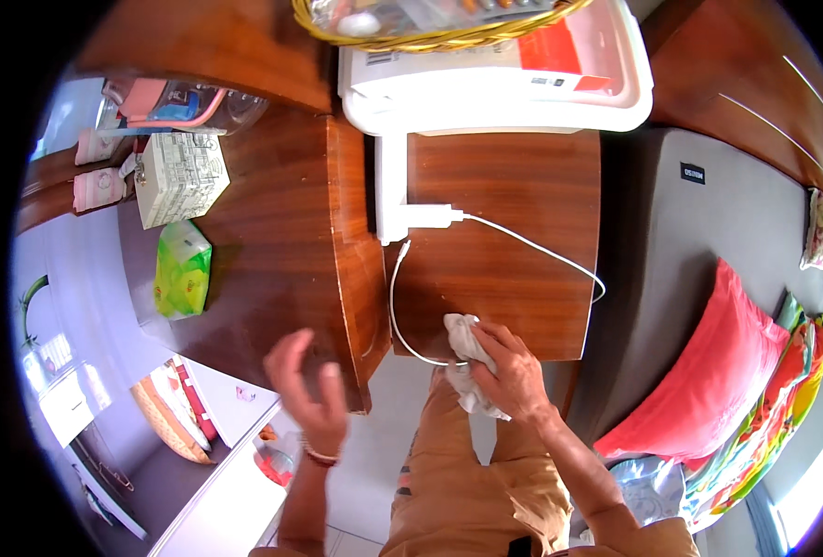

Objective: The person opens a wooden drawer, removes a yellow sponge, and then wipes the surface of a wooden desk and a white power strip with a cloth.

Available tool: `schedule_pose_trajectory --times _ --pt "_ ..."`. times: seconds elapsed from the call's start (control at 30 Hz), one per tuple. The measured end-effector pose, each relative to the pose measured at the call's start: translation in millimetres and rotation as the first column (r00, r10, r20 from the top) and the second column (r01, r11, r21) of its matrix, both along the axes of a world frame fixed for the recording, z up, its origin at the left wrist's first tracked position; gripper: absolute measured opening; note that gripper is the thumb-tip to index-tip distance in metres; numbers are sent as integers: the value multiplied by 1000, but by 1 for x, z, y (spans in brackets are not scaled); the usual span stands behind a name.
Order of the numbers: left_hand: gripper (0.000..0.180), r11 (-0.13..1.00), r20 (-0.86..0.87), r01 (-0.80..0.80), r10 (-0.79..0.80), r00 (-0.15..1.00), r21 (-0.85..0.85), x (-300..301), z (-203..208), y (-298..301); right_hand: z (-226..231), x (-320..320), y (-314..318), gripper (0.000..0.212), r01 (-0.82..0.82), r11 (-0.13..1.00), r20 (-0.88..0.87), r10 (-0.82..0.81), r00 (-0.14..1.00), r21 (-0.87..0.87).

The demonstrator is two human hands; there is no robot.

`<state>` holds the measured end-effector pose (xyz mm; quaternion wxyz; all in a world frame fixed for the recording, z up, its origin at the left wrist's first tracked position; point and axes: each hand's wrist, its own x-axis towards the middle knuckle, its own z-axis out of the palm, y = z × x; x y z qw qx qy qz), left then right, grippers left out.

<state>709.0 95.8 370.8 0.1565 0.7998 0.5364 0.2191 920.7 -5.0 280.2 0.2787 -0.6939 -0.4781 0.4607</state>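
Note:
My right hand [514, 371] is closed on a crumpled white cloth [465, 342] at the front edge of a brown wooden bedside table [504, 306]. Part of the cloth hangs below that edge. My left hand [311, 395] is in the air beside the corner of the taller wooden desk [272, 278], thumb and fingers apart, with nothing in it. A white charging cable [532, 243] runs from a white plug [430, 215] across the bedside table. It loops off the right edge, and its other end curves down the left side to the cloth.
A white power strip [391, 176] lies along the desk's side. Behind it stands a white plastic bin [486, 116], with a wicker basket [430, 39] above. On the desk are a green tissue pack [183, 274] and a patterned box [184, 176]. A grey bed [653, 278] with a pink pillow [709, 371] stands right.

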Motion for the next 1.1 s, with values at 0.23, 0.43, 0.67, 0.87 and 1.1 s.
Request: schedule_pose_trajectory --times 0.23,0.43,0.67,0.87,1.1 --pt "54 818 559 -46 431 708 -573 131 -62 6 3 42 -40 41 218 976 -160 -218 963 -17" --pt "54 806 692 -86 553 463 -586 144 -60 70 9 59 -21 45 154 982 -110 -141 984 112" --pt "70 763 697 -117 632 339 -636 125 -53 118 28 109 48 44 201 947 20 -212 977 252" --pt "73 631 630 53 761 152 -774 145 -70 165 7 235 168 60 546 775 -113 -541 834 317" --pt "49 587 595 114 803 41 -801 153 -75 183 20 243 242 65 521 843 -445 -519 730 -129"
